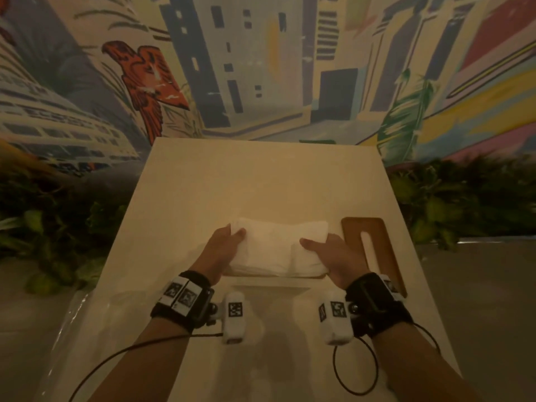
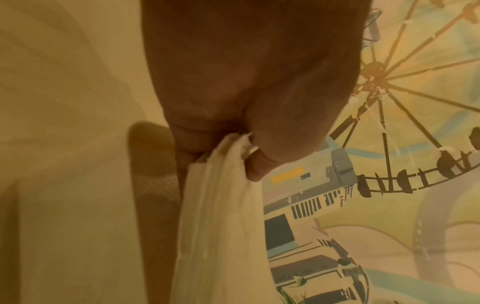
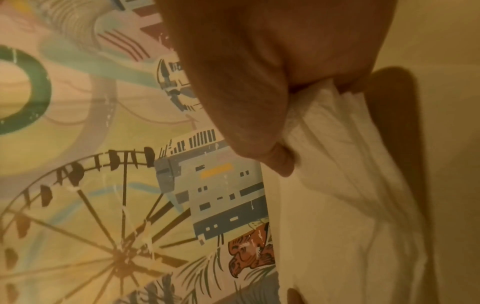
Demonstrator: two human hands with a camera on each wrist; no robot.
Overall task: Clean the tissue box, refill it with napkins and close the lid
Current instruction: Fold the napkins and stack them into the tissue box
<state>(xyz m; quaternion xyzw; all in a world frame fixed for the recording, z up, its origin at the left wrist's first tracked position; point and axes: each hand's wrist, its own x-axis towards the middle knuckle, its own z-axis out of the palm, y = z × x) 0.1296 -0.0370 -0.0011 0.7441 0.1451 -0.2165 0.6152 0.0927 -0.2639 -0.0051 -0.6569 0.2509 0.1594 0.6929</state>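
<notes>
A thick stack of white napkins (image 1: 275,248) sits on top of the wooden tissue box (image 1: 290,275), of which only the near rim shows. My left hand (image 1: 226,242) grips the stack's left end, thumb on top. My right hand (image 1: 327,250) grips the right end the same way. In the left wrist view the napkins (image 2: 221,216) are pinched between thumb and fingers of the left hand (image 2: 233,150). In the right wrist view the right hand (image 3: 298,115) holds the napkins (image 3: 337,195). The brown wooden lid (image 1: 374,245) with its slot lies flat to the right.
The cream table (image 1: 261,181) stretches ahead with room behind the box. A painted mural wall (image 1: 261,68) stands at the far end. Green foliage (image 1: 464,204) lines both sides. A clear plastic sheet (image 1: 75,314) lies at the table's left edge.
</notes>
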